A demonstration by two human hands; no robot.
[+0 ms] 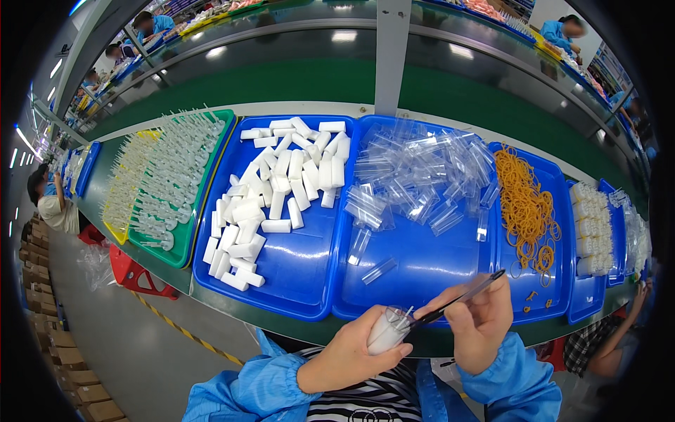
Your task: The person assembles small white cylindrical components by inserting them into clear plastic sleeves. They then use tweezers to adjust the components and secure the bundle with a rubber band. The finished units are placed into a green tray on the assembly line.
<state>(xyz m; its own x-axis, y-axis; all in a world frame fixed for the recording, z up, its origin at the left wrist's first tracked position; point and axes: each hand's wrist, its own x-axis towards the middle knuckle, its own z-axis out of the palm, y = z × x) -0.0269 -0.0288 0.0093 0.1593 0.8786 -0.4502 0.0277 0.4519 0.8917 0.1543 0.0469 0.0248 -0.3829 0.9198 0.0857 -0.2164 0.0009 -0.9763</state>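
Observation:
My left hand [344, 362] is closed round a white rounded piece [385, 335] with clear plastic at its upper end, held in front of my body. Fingers of my right hand [484, 329] pinch a slim black stick-like tool [444, 308], which slants down to the left. Its lower end reaches the top of the white piece. Along the tool lies a blurred clear plastic piece [478, 286], also at my right fingers. Just beyond my hands is a blue tray [415, 281] of loose clear plastic sleeves [422, 165].
Left of it, a blue tray [302, 281] holds white blocks [281, 169]. Further left, green [184, 246] and yellow trays [116, 228] carry spiky translucent parts. Orange rubber bands [524, 204] fill a tray at right, beside white parts [592, 228]. A metal post [390, 63] rises behind. Co-workers sit further off.

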